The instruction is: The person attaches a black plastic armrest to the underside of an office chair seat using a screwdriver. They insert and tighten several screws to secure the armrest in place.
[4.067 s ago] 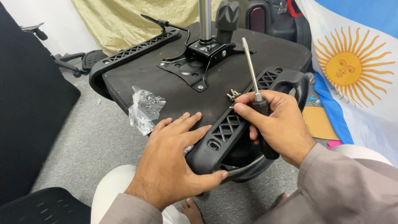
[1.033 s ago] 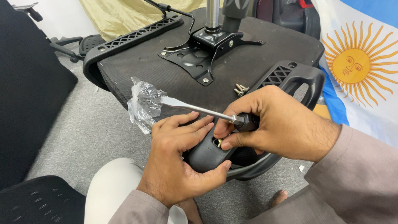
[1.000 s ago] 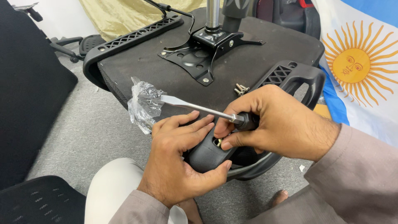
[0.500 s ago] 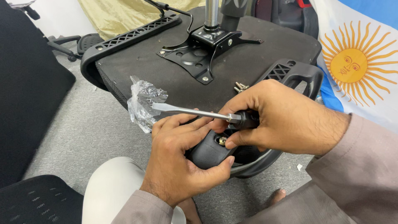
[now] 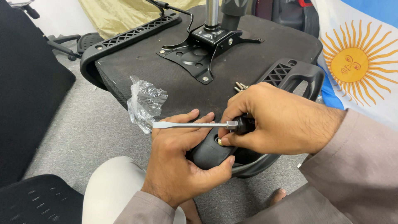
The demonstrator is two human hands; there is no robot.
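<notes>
Head view, left to right. We see a dark chair back at far left and grey carpet floor below it. An upturned office chair seat lies bottom-up, with its far armrest along the upper-left edge and a black metal mounting plate with a gas-lift column at the middle. A crumpled clear plastic bag sits at the seat's near edge.

Our left hand wraps the near armrest at its lower curved end, grip closed round it, thumb underneath. A flat-blade screwdriver lies sideways across the left fingers, tip pointing at the bag. Our right hand holds the screwdriver handle in the palm, grip pressed around it, while its fingertips pinch at a small bolt head in the armrest hole. Spare bolts lie on the seat just behind the right hand. A flag with a sun hangs at right.

We judge the step as seating a bolt by finger into the armrest. Next calls for turning the screwdriver tip-down onto the bolt, with the armrest held steady.
</notes>
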